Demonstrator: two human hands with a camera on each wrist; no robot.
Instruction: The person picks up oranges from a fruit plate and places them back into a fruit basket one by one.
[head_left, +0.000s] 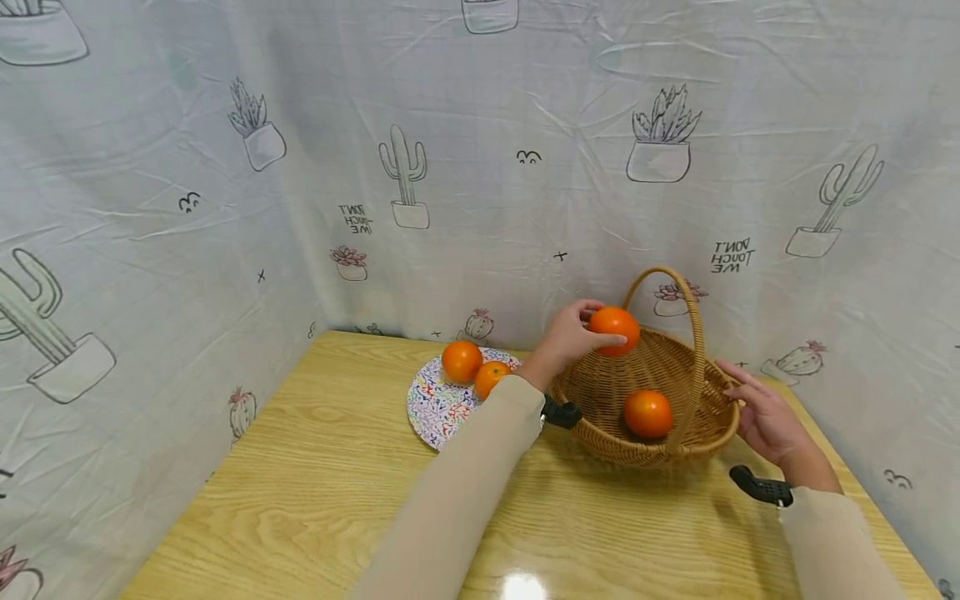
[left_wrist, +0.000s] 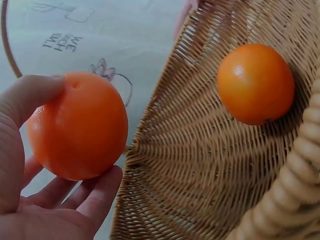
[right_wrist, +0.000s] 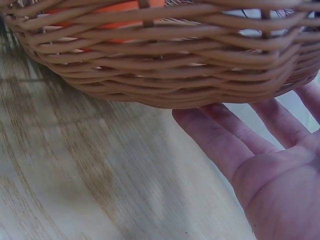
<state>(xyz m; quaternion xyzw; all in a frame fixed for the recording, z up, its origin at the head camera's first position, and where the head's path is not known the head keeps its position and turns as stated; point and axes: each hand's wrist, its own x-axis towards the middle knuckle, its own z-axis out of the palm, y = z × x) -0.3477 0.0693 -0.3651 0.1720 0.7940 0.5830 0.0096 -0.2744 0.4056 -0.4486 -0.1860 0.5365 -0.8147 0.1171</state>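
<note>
My left hand (head_left: 570, 335) holds an orange (head_left: 615, 331) between thumb and fingers, above the back left rim of a wicker basket (head_left: 600, 392). In the left wrist view, the thumb lies on top of this orange (left_wrist: 82, 130), with fingers beneath. A second orange (head_left: 648, 414) rests inside the basket, near its front wall. My right hand (head_left: 768, 421) touches the basket's right end. In the right wrist view its fairly straight fingers (right_wrist: 215, 137) reach the underside of the woven wall (right_wrist: 175, 65).
A patterned plate (head_left: 435, 408) with two oranges (head_left: 461, 362) stands left of the basket, partly hidden by my left forearm. The basket's tall handle (head_left: 697, 333) arches over its middle. A printed cloth (head_left: 480, 167) hangs behind the wooden table (head_left: 300, 467).
</note>
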